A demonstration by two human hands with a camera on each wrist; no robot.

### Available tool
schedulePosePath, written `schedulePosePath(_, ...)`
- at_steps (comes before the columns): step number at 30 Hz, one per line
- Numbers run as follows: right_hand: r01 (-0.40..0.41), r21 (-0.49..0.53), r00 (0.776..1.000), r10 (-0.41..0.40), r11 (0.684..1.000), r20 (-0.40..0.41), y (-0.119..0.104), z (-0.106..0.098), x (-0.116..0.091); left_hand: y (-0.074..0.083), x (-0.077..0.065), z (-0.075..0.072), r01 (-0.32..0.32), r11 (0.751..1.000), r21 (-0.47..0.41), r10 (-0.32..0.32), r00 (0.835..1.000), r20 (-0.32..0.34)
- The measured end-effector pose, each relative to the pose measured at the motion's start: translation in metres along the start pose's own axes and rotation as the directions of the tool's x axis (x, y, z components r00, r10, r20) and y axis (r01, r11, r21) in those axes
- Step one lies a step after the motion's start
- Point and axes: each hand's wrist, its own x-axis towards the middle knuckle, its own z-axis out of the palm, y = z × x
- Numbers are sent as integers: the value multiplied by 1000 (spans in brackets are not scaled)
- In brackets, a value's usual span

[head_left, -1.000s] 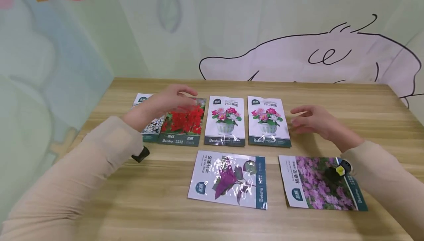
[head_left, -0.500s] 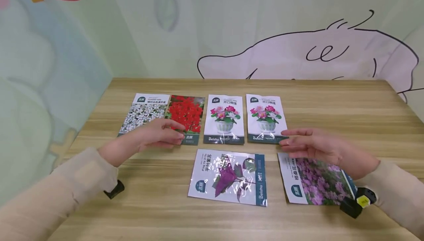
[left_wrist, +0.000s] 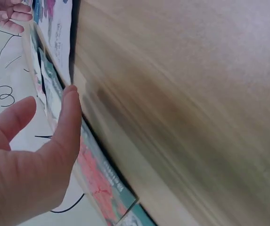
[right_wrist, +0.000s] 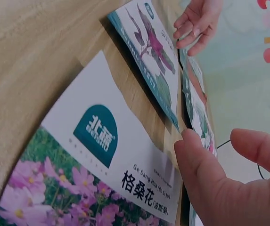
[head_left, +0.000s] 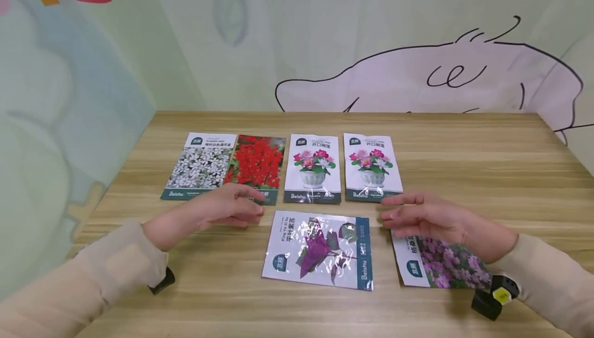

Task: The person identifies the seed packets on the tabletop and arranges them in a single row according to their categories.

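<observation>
My left hand (head_left: 227, 206) hovers with relaxed fingers over the lower edge of the red-flower seed packet (head_left: 257, 162), holding nothing. Left of that packet lies a white-flower seed packet (head_left: 199, 167). My right hand (head_left: 431, 219), also holding nothing, is above the top corner of the pink cosmos seed packet (right_wrist: 92, 183), hiding part of it in the head view. Two matching potted-lotus seed packets, the left one (head_left: 312, 167) and the right one (head_left: 373, 166), stand upright in the back row. Between the hands a purple-leaf seed packet (head_left: 317, 250) lies turned sideways.
The packets lie on a wood-grain table (head_left: 213, 286). Behind it rises a pale green wall (head_left: 195, 33) with a line-drawn cartoon figure (head_left: 445, 80). A dark device (head_left: 494, 294) sits on the right wrist.
Both hands have come down toward the front of the table, the left off the red-flower packet's picture, the right from beside the right lotus packet. The packets stay in place.
</observation>
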Motion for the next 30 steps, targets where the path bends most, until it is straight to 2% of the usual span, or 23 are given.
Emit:
schedulePosePath(7, -23, -2, 1000, 23, 1000, 2, 1, 1, 3, -6, -2, 6, 15, 997, -72, -13, 1000, 27)
schedulePosePath(12, -50, -37, 999, 50, 998, 14, 3, 7, 8, -6, -5, 10, 34, 996, -79, -31, 999, 29)
schedulePosePath(16, -77, -39, 997, 76, 996, -14, 3, 14, 11, -5, -6, 15, 15, 997, -74, -12, 999, 36)
schedulePosePath(21, -98, -64, 995, 96, 993, -38, 2, 22, 16, -6, -4, 20, -12, 997, -73, 14, 1000, 28)
schedulePosePath(25, -106, -71, 993, 102, 992, -52, 4, 26, 20, -7, -2, 23, -2, 995, -99, 4, 1000, 18)
schedulePosePath(30, -104, -54, 994, 102, 993, -25, 6, 29, 22, -7, 4, 28, -3, 991, -133, 0, 1000, -26)
